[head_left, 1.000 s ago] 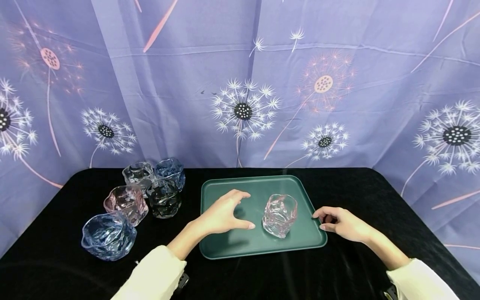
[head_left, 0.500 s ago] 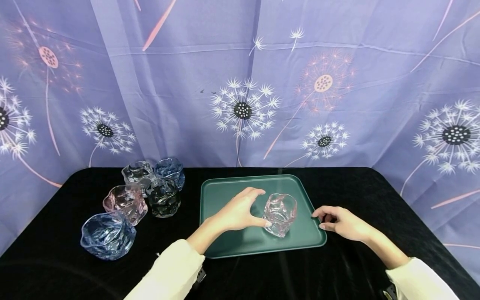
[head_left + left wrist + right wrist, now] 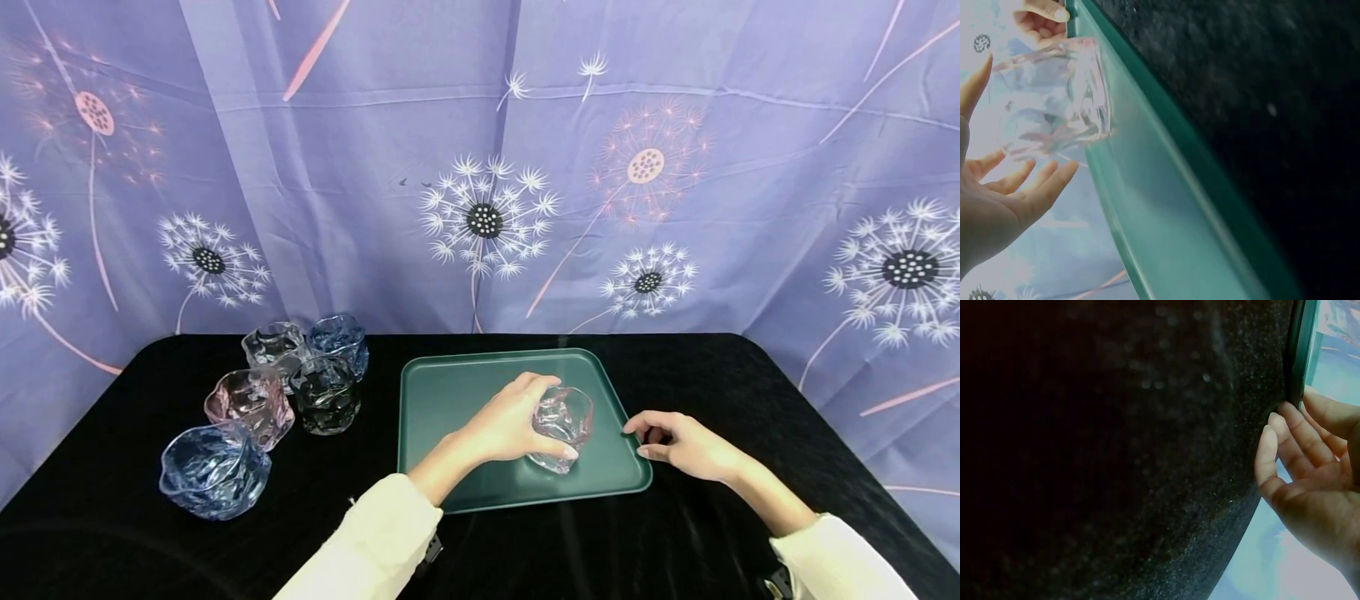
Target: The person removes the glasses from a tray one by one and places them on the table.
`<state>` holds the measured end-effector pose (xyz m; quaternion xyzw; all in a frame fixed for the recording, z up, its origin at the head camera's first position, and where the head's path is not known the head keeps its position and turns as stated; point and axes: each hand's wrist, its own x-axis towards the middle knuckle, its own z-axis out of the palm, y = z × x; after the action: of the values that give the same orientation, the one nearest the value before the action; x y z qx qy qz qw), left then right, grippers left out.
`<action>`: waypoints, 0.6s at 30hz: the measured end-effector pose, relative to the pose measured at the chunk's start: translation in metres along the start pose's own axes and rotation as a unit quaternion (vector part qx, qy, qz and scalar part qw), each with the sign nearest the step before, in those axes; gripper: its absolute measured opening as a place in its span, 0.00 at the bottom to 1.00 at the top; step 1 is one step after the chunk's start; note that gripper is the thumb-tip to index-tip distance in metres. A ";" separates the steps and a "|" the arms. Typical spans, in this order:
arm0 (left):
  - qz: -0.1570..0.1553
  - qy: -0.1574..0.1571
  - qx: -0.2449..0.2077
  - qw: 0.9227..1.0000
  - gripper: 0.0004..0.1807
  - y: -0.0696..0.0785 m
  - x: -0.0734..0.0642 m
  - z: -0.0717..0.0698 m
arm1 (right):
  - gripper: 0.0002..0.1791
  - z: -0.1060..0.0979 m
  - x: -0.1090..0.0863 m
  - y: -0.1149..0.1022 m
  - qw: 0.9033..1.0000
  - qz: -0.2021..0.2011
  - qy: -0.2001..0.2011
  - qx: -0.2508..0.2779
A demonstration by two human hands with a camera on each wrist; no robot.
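Note:
A clear pink-tinted drinking glass [image 3: 566, 421] stands upright on the green tray [image 3: 457, 392]. My left hand [image 3: 504, 425] spreads around its left side, thumb in front and fingers toward the back. In the left wrist view, a gap shows between the fingers of the left hand [image 3: 1004, 203] and the wavy wall of the glass [image 3: 1054, 94]. My right hand [image 3: 678, 446] pinches the tray's right rim between thumb and fingers. The right wrist view has the right hand [image 3: 1316, 450] at the tray edge [image 3: 1299, 356], with the remaining fingers loosely curled below.
To the left stand several more wavy glasses: a large blue one [image 3: 213, 471], a pink one [image 3: 251, 408], a grey one [image 3: 326, 396], a clear one [image 3: 275, 346] and another blue one [image 3: 339, 342]. Black cloth [image 3: 705, 367] covers the table. Behind hangs a purple dandelion curtain [image 3: 360, 167].
My left hand has moved right across the tray to the glass, its thumb now in front of it. The right hand and the tray stay in place.

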<state>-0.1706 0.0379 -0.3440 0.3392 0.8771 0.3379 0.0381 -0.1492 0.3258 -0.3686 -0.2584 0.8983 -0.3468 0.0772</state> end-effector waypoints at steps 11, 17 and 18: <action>-0.008 -0.011 0.014 1.000 0.48 0.007 0.008 0.007 | 0.11 0.000 0.000 0.001 1.000 0.015 -0.003 0.004; -0.016 -0.012 0.005 1.000 0.47 0.005 0.009 0.009 | 0.12 0.000 0.001 0.002 1.000 0.022 -0.003 0.002; -0.018 -0.013 0.004 1.000 0.46 0.005 0.009 0.009 | 0.12 0.000 0.001 0.002 1.000 0.022 -0.003 0.001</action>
<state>-0.1720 0.0517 -0.3465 0.3281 0.8836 0.3296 0.0539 -0.1505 0.3267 -0.3699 -0.2396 0.9031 -0.3454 0.0877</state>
